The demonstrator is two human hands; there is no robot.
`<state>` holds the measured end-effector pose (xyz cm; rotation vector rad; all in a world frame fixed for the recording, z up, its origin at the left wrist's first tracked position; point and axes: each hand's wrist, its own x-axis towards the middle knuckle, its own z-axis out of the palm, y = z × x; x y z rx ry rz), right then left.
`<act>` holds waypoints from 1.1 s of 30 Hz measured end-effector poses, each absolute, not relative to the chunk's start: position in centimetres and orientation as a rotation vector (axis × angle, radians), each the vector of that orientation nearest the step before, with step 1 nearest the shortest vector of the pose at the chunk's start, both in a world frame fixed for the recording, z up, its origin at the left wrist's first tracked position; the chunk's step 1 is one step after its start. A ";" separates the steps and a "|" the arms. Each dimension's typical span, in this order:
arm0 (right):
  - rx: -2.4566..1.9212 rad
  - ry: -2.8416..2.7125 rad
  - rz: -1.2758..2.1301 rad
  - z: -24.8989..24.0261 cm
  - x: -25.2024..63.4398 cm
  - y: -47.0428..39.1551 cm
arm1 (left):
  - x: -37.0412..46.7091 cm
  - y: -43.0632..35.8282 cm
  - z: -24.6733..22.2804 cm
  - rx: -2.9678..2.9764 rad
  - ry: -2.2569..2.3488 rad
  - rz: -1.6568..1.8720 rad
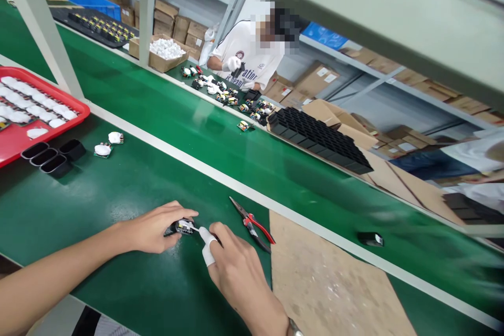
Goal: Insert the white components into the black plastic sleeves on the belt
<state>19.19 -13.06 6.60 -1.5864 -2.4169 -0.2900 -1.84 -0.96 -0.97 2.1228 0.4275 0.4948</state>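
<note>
Housing: small black case [184, 227] above the near tabletop [129, 189], between the two hands, its open end showing a board and white material inside.
Direction: the open end faces right and toward the viewer; the dark body runs back leftward under the left fingers.
Long axis: the opening is an oblong, its longer side lying roughly left to right; the body's full length is hidden by the grip.
Left hand: [157, 228] curled narrowly around the housing, forefinger along the top, thumb at the lower side.
Right hand: [236, 260] fingers bent and close together, white finger covers [207, 247] nearest the opening; a thin pale strip [196, 229] spans from them to the case, and whether they grip it cannot be told.
Pliers: [252, 223] lying just beyond the right hand, nose toward the upper left, red-and-black handles toward the lower right.
Cardboard sheet: [326, 273] flat, to the right of the pliers.
Empty cases: [55, 160] four black ones grouped at left, near two white-topped boards [108, 145] and a red tray [87, 109].
Belt: [205, 121] green, behind a pale rail [189, 169], carrying one black case [370, 239] at right.
Co-worker: person [252, 47] across the belt, wearing white gloves.
</note>
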 end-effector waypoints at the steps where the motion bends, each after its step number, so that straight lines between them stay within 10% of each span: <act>1: -1.589 -2.424 -0.284 6.9 19.3 -13.1 | -1.9 -1.0 -0.9 2.127 0.424 0.494; 17: -1.915 -2.103 -0.232 0.0 25.1 -12.6 | -2.3 -0.7 -0.5 2.326 0.261 0.642; 33: -1.328 -2.245 0.202 1.7 20.5 -12.2 | -2.3 -1.1 -2.0 2.150 0.516 0.526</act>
